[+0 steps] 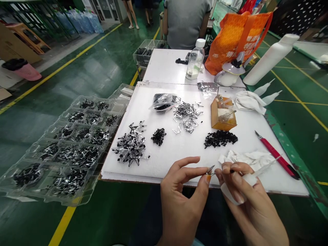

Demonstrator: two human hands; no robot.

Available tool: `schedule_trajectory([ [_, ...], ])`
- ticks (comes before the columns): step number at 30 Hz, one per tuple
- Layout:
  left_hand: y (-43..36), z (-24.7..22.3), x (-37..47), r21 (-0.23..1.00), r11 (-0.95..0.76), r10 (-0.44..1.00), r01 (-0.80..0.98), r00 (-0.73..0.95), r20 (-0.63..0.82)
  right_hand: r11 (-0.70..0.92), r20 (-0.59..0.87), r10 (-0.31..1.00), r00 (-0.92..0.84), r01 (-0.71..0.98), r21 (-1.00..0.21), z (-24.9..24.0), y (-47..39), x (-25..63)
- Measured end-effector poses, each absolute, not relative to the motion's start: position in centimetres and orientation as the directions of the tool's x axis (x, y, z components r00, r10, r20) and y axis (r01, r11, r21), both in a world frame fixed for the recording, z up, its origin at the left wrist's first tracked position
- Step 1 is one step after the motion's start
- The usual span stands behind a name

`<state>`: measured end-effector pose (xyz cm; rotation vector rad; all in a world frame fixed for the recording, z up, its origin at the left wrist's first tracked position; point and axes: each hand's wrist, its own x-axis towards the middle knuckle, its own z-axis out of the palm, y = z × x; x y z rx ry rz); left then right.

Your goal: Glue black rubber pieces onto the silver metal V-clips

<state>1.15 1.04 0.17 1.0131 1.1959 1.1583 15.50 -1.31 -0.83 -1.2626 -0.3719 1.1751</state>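
Note:
My left hand (188,191) pinches a small metal clip (210,169) between thumb and index finger, above the front edge of the white work board (179,167). Close to its right, my right hand (246,191) is closed round a white squeeze bottle (230,194), whose thin nozzle points up and right. A small dark piece (232,171) shows at the right fingertips. Beyond the hands lie a pile of black pieces (220,138), a smaller black pile (159,136), a heap of metal clips with black parts (132,145) and loose metal clips (187,114).
A red cutter knife (278,155) and crumpled white tissue (246,157) lie at the right. Behind stand a small wooden box (223,123), a clear bottle (195,59) and an orange bag (235,41). Clear compartment trays (46,153) sit left. A person (186,24) sits beyond.

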Motion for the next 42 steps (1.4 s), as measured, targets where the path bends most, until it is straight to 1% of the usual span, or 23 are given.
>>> schedule_trajectory([
  [10,0.8,-0.1,1.3,0.991,0.112,0.994,-0.066,0.019,-0.111,-0.185,-0.435,0.796,0.421,-0.515,-0.837,-1.1,-1.1,15.4],
  [13,0.7,0.0,1.3,0.995,0.089,0.996,-0.054,0.012,-0.088,-0.163,-0.415,0.788,0.454,-0.496,-0.853,-1.0,-1.2,15.4],
  [16,0.6,0.1,1.4,0.997,0.069,0.998,-0.045,0.012,-0.069,-0.119,-0.352,0.807,0.474,-0.455,-0.883,-0.8,-1.3,15.4],
  [18,0.6,0.3,1.5,0.996,0.068,0.998,-0.056,0.007,-0.068,-0.070,-0.273,0.835,0.477,-0.401,-0.914,-0.9,-1.5,15.3],
  [20,0.5,0.4,1.7,0.994,0.078,0.997,-0.079,-0.013,-0.080,-0.016,-0.168,0.869,0.466,-0.312,-0.950,-1.2,-1.8,15.4],
  [23,0.5,0.6,1.9,0.990,0.095,0.994,-0.104,-0.041,-0.099,0.062,0.002,0.889,0.458,-0.116,-0.991,-1.8,-2.1,15.8],
  [25,0.5,0.7,1.9,0.990,0.097,0.994,-0.103,-0.035,-0.101,0.086,0.095,0.889,0.449,0.040,-0.995,-1.9,-2.3,16.0],
  [28,0.5,0.8,1.9,0.993,0.083,0.996,-0.085,-0.020,-0.085,0.096,0.178,0.913,0.366,0.231,-0.968,-1.6,-2.1,16.4],
  [30,0.5,0.8,1.9,0.995,0.064,0.998,-0.070,-0.012,-0.065,0.100,0.197,0.930,0.309,0.305,-0.947,-1.1,-1.9,16.6],
  [33,0.5,0.7,1.8,0.998,0.030,1.000,-0.054,-0.003,-0.030,0.097,0.200,0.938,0.283,0.340,-0.935,-0.6,-1.8,16.8],
  [37,0.6,0.7,1.5,1.000,-0.018,0.998,-0.001,0.057,0.018,0.093,0.187,0.940,0.286,0.310,-0.946,-0.5,-1.9,16.8],
  [42,0.8,0.7,1.2,0.999,-0.026,0.996,0.042,0.085,0.022,0.083,0.174,0.935,0.310,0.285,-0.955,-0.4,-1.7,16.7],
])
